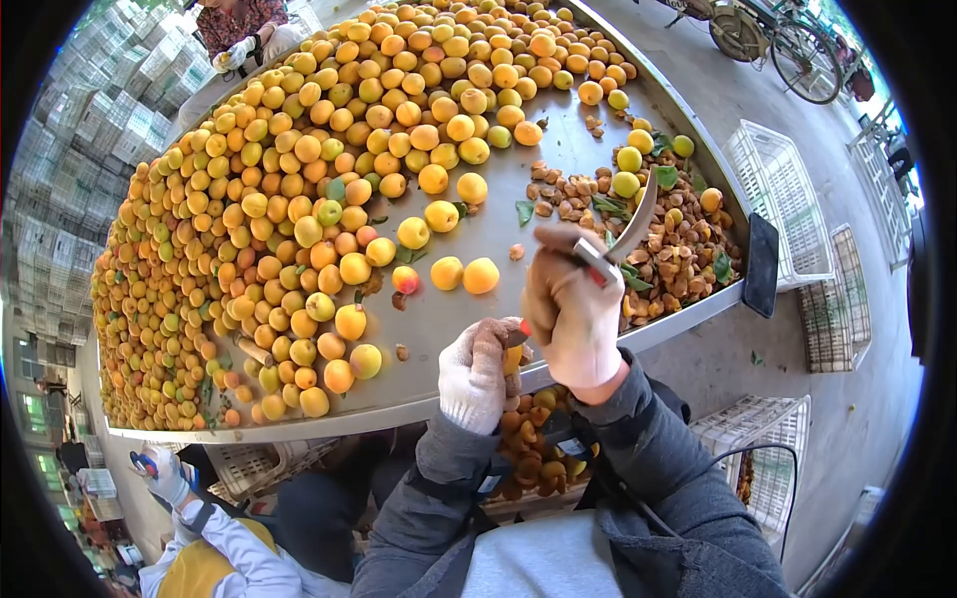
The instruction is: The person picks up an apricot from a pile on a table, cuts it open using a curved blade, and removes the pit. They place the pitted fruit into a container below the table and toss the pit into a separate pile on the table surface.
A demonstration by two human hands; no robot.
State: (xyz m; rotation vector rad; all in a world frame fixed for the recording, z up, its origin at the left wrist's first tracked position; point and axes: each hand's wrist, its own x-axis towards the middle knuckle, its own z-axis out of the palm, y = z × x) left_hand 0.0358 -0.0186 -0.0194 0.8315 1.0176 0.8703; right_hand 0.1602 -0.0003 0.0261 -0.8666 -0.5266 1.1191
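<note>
My right hand (572, 317), in a soiled work glove, is wrapped round the handle of a curved knife (638, 215). Its hooked blade points up and away from me, over the pits. Just left of it, my gloved left hand (473, 377) is closed round an apricot (513, 358), of which a strip of orange shows beside the fingers. Both hands are close together above the near rim of the metal table (424, 299). Below them, halved apricots (528, 468) lie in a container at my lap. A few whole apricots (480, 276) rest on the metal beyond my hands.
A large heap of apricots (299, 199) covers the table's left and far side. Brown pits (663, 254) and leaves lie at the right corner, by a dark phone-like slab (762, 267). White crates (783, 199) stand at right. Gloved co-workers sit far left (236, 54) and near left (164, 474).
</note>
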